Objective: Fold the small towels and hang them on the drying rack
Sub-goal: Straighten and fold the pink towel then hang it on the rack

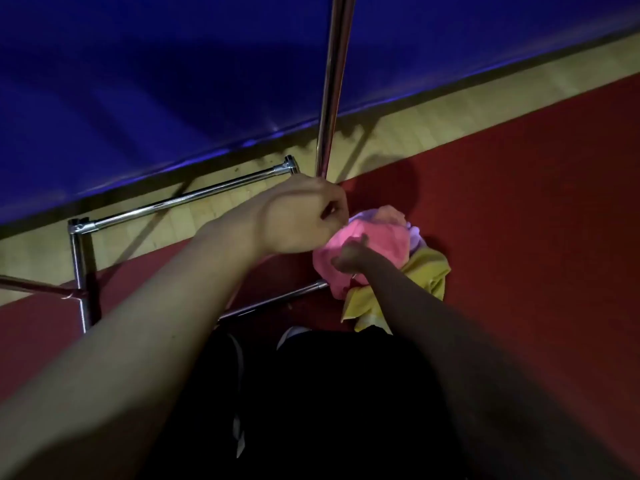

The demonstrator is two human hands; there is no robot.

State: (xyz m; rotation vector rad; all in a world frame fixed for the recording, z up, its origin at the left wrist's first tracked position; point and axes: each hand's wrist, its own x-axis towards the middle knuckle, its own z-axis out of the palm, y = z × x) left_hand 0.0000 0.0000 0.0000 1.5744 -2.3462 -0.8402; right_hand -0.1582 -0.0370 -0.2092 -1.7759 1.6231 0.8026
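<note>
A small heap of towels lies on the red floor by the foot of the drying rack (180,202). On top is a pink towel (377,244), under it a yellow towel (427,271), and a pale lilac towel (414,233) peeks out behind. My left hand (304,216) is curled, its fingertips pinching the upper edge of the pink towel. Lower down, my right hand (349,256) grips the same pink towel at its left side. The scene is dim and the fingers are partly hidden by cloth.
The rack's chrome upright pole (334,84) rises just behind the heap, and its base bars (81,268) run left across the floor. A blue padded wall (173,81) stands behind a strip of wooden floor (433,102). My dark trousers (329,393) fill the bottom centre.
</note>
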